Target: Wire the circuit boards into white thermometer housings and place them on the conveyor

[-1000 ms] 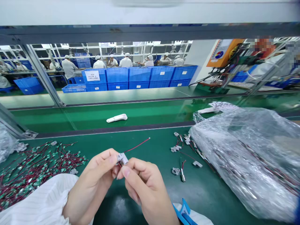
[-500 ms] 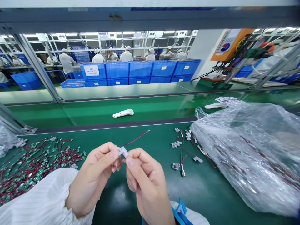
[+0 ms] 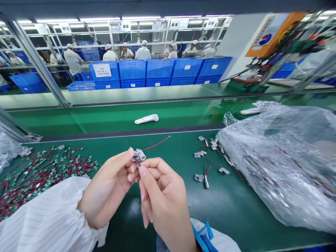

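Between thumb and fingers, my left hand (image 3: 111, 183) grips a small grey plastic holder (image 3: 141, 154) with round openings. A thin red wire (image 3: 157, 142) sticks out beyond it to the upper right. Just below the holder, my right hand (image 3: 164, 196) pinches dark thin wires (image 3: 137, 161) that run up to one of its openings; how far they pass into it I cannot tell. On the bench to the right lie a metal-ended part with wires (image 3: 206, 182), another grey holder (image 3: 198, 177) and an L-shaped grey piece (image 3: 224, 170).
Left of my hands spreads a heap of small green boards with red wires (image 3: 49, 175). A large clear plastic bag (image 3: 278, 164) of wired parts covers the right side. A white handle-shaped shell (image 3: 147, 119) rests on the green conveyor (image 3: 105, 122). Blue bins (image 3: 160, 68) and several people stand beyond.
The grey holder has turned in my left hand so its round openings show. My right hand has shifted from the holder to the dark wires below it. The view has tilted slightly downward.
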`<state>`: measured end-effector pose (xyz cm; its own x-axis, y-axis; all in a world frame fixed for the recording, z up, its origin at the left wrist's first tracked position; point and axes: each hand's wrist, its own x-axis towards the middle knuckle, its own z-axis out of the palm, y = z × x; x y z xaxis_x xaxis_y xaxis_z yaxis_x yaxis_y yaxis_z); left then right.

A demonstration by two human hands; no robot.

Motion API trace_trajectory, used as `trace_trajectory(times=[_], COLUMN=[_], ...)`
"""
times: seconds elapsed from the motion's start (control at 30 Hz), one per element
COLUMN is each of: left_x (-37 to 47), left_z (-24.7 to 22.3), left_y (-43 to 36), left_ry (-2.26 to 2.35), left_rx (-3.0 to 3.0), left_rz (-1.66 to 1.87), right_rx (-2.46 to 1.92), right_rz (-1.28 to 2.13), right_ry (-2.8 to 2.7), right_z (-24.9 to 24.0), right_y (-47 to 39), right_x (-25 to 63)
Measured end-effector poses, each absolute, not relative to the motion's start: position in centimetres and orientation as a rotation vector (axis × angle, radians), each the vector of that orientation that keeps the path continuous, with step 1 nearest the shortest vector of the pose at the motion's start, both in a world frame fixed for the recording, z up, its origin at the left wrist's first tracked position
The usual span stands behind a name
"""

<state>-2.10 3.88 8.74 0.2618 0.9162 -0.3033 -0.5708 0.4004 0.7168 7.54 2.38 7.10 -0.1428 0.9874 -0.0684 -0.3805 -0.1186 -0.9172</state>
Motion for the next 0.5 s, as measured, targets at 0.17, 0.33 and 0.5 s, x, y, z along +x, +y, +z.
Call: trace_trajectory(times=[0.17,0.33,0.5], left_x=[-2.29,-2.61,-3.01], left_z=[8.53,8.27,7.97], left_y=[3.86,3.91,3.97], left_ry=[0.79,0.869,0.964], left_rx=[0.615,0.749,1.047], left_rz=[1.09,1.148,1.245], right_rx=[-0.902,-0.859,-0.821], right_rz=[1.633,1.686,1.704], right_ry=[-0.854,-0.795,-0.757], right_z=[6.97,6.99,6.88], right_y=[2.45,2.41,2.22], right_x=[7.58,7.45,7.35])
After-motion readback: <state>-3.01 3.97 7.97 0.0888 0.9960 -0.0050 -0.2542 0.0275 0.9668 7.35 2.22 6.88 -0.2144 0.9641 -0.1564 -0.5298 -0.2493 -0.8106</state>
